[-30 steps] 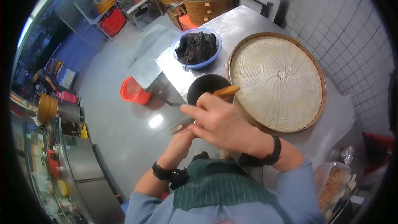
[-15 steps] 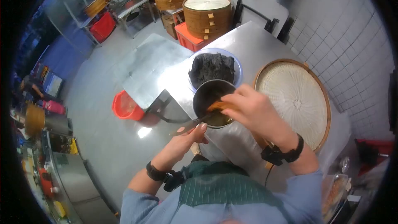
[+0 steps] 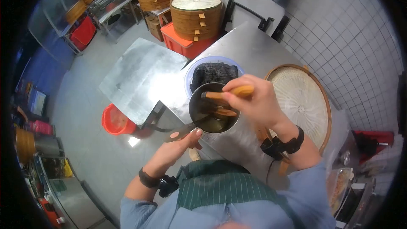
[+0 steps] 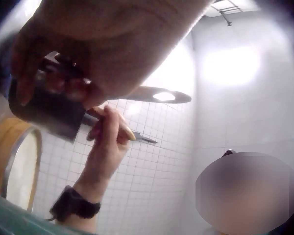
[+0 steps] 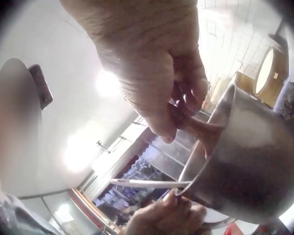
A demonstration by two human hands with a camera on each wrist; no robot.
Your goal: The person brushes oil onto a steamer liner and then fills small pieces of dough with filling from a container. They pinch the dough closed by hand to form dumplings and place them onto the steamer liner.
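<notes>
My left hand [image 3: 180, 146] grips the handle [image 3: 178, 132] of a metal saucepan [image 3: 196, 121] close to its rim. Yellowish liquid [image 3: 214, 126] lies in the bottom of the pan. Over the pan's mouth, my right hand [image 3: 254, 101] pinches a wooden-handled tool [image 3: 214, 96] with a dark end. In the right wrist view the tool [image 5: 206, 132] reaches down past the pan's rim; its lower end is hidden inside. Just behind the pan, a blue-rimmed bowl [image 3: 189, 71] holds a dark, wrinkled mass [image 3: 214, 74].
A round woven tray [image 3: 299, 101] with a wooden rim lies right on the metal table [image 3: 254, 42]. Bamboo steamers [image 3: 197, 15] stand behind on a red crate [image 3: 182, 44]. A red bucket [image 3: 114, 121] stands on the floor to the left, beside a lower metal surface [image 3: 140, 76].
The saucepan, partly behind my right hand at first, moved to in front of the bowl. My right hand went right and rose slightly, with the tool turned so its dark end points left.
</notes>
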